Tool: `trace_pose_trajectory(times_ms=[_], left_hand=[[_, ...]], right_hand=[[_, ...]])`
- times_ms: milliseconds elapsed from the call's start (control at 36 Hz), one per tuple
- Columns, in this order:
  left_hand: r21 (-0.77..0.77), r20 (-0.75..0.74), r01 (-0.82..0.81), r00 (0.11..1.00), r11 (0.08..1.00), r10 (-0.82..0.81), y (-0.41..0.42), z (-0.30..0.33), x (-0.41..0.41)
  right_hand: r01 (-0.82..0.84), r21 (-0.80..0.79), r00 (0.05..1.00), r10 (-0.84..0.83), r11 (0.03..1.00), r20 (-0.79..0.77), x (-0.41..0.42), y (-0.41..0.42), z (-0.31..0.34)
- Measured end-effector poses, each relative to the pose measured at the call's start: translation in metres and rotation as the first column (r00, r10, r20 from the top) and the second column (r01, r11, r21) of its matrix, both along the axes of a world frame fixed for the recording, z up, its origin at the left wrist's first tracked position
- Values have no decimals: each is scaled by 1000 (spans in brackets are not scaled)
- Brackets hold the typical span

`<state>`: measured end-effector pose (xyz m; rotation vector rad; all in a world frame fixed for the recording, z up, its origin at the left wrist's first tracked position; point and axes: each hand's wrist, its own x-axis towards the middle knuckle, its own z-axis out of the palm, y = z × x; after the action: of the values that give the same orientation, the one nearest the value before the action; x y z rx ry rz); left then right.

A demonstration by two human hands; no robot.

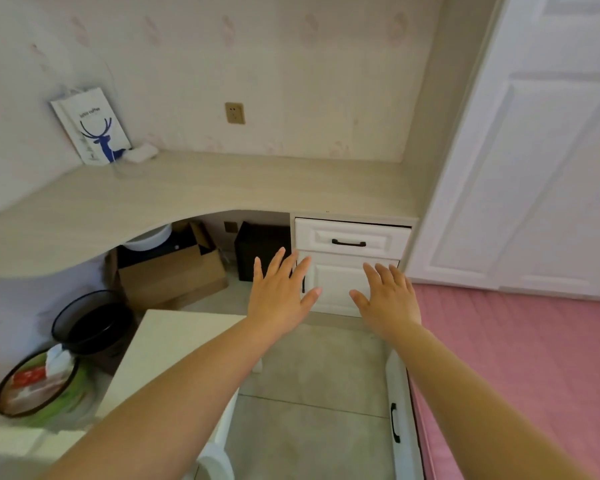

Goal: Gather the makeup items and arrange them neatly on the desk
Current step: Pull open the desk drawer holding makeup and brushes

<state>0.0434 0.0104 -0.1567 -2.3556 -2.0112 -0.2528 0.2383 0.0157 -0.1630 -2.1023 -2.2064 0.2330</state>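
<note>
At the worktop's point(222, 188) back left corner a white paper bag with a blue deer point(92, 128) is leaning on the wall, and no makeup items are showing anywhere. The left hand point(281, 292) and right hand point(388, 299) are reaching forward, fingers spread and holding nothing, toward the white drawer point(352, 239) under the worktop's right end. Gathering looks barely begun; the next move is probably gripping the drawer's dark handle point(349, 243) and pulling.

A bag point(92, 128) stands on the desk point(201, 188) at its back left corner, a drawer point(352, 239) sits under the desk's right end — box point(174, 271) and bin point(92, 323) on the floor beneath, left.
</note>
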Motion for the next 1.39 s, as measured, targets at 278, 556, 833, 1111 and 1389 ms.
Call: trace_pose_trajectory(times_ms=[278, 556, 833, 1111, 1389], left_hand=[[-121, 15, -21, 1000, 992, 23, 64, -31, 7], [-213, 154, -17, 987, 977, 51, 186, -60, 3], [-319, 95, 34, 995, 947, -4, 288, -88, 9], [-415, 26, -13, 999, 910, 27, 384, -131, 41], [-519, 3, -50, 998, 853, 60, 447, -183, 74]], right_hand=[[-7, -104, 997, 0, 995, -73, -7, 65, -24], [17, -150, 994, -33, 989, -103, -28, 175, -45], [81, -221, 986, -111, 972, -126, -23, 268, -70], [51, -308, 986, -97, 950, -136, 16, 360, -109], [-1, -403, 994, -44, 915, -103, 45, 432, -155]])
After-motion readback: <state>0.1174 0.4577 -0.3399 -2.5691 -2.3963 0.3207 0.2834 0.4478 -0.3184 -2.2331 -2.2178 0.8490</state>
